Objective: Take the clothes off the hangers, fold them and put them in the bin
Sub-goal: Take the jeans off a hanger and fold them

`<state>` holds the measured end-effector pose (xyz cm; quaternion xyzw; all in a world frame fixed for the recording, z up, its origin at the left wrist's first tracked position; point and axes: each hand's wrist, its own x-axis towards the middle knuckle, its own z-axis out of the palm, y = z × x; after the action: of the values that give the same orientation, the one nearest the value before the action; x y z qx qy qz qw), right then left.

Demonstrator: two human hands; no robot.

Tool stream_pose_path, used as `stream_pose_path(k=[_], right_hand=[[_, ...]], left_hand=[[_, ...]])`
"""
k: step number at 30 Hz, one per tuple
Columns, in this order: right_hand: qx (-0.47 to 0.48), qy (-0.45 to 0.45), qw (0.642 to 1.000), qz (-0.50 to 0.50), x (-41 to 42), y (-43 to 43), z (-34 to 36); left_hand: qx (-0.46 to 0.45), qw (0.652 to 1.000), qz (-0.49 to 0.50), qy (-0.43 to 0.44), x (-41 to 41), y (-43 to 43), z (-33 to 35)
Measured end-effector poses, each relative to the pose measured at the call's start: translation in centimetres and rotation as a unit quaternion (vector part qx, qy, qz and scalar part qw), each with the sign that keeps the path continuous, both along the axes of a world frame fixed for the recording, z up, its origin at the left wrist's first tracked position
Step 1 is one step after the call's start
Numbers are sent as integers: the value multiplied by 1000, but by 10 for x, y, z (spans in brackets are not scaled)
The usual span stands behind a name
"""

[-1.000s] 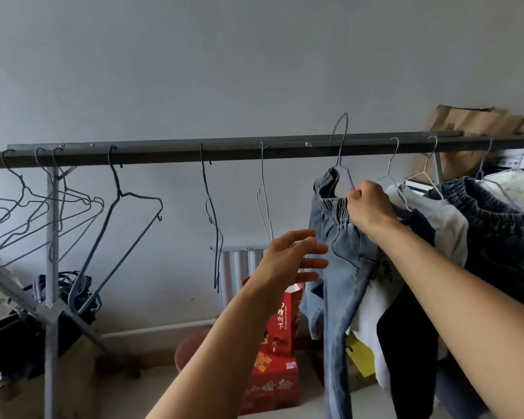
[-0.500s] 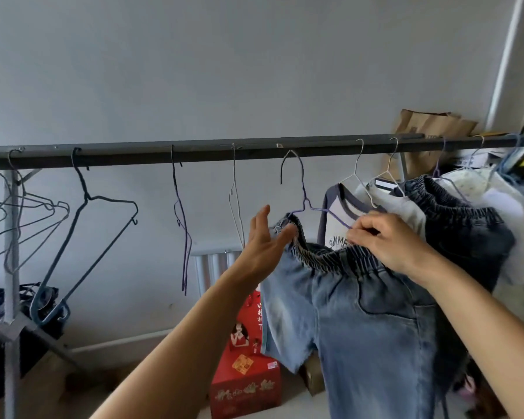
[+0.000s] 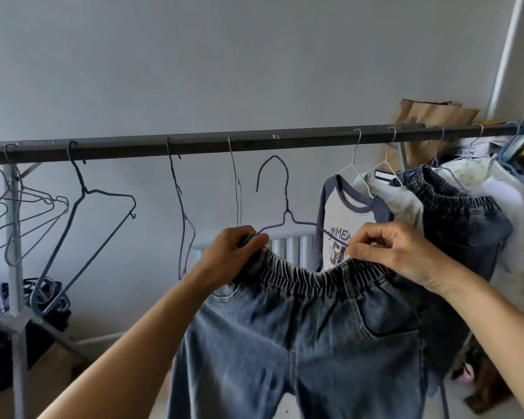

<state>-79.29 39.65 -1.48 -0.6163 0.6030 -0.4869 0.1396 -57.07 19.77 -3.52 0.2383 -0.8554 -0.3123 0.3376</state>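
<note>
A pair of blue jeans (image 3: pixel 303 337) with an elastic waistband hangs in front of me on a purple wire hanger (image 3: pixel 285 207), whose hook is off the dark rail (image 3: pixel 194 145) and just below it. My left hand (image 3: pixel 233 252) grips the waistband's left end together with the hanger's left arm. At the right end, my right hand (image 3: pixel 390 252) pinches the waistband and the hanger's right arm. Further clothes still hang on the rail to the right: a white and navy raglan shirt (image 3: pixel 342 225), a pale top (image 3: pixel 403 204) and dark denim trousers (image 3: pixel 460 219).
Several bare wire hangers (image 3: pixel 94 213) hang along the left part of the rail. The rack's grey upright (image 3: pixel 14 237) stands at far left with dark things behind its base. A white radiator (image 3: pixel 288 244) is on the wall, and brown paper bags (image 3: pixel 433 116) sit behind the rail.
The jeans and hanger have come left, lower and squarer to me. My left hand, open and reaching earlier, now grips the waistband's left end. The view has shifted right along the rail.
</note>
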Motion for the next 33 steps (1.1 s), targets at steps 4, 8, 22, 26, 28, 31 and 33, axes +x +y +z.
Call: stream_pose_path(k=[4, 8, 22, 26, 28, 31, 33], right_hand=[[-21, 25, 999, 0, 1, -1, 1], [7, 136, 991, -9, -2, -6, -1], [58, 275, 956, -87, -18, -3, -18], [41, 261, 962, -72, -8, -11, -32], [60, 284, 953, -85, -4, -13, -39], [85, 302, 940, -136, -1, -10, -46], [-26, 306, 939, -157, 6, -10, -46]], left_hand=[[30, 999, 0, 29, 23, 2, 8], [87, 994, 5, 69, 43, 8, 15], [200, 953, 84, 210, 87, -11, 14], [198, 952, 102, 212, 74, -1, 7], [149, 976, 68, 141, 66, 15, 1], [117, 988, 15, 98, 63, 25, -5], [111, 991, -5, 70, 64, 29, -7]])
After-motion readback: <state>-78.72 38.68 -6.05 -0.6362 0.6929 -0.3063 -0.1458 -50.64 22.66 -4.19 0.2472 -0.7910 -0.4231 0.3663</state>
